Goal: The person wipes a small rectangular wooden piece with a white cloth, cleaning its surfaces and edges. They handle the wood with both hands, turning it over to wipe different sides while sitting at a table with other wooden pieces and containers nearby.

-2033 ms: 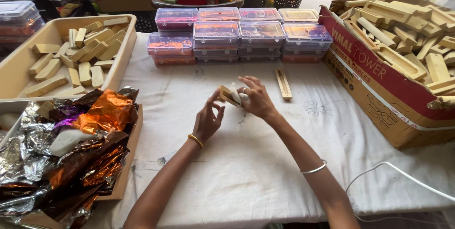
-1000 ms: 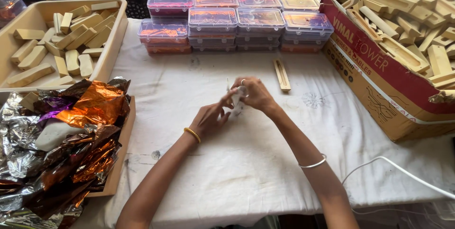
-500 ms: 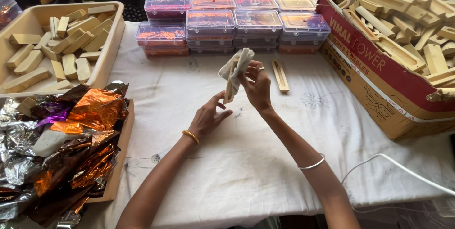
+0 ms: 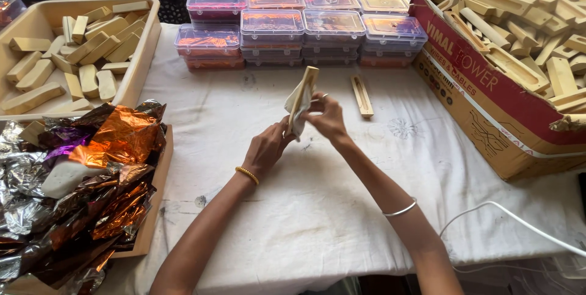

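Head view: a light, stiff wooden block (image 4: pixel 305 97) is held upright above the white-clothed table (image 4: pixel 305 209), gripped at mid-length by the right hand (image 4: pixel 326 118), while a soft cloth (image 4: pixel 297 107), probably wrapped around it, is pinched by the left hand (image 4: pixel 268 148).

foil heap (image 4: pixel 79 179) left | stacked plastic boxes (image 4: pixel 302 26) far | cardboard box (image 4: pixel 488 100) right | tray of wooden blocks (image 4: pixel 137 78)

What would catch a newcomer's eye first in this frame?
At mid-table, the left hand and right hand hold a pale wooden stick upright with a whitish cloth. Crinkled orange and silver foil sheets fill the left foreground; stacked clear plastic boxes line the far edge.
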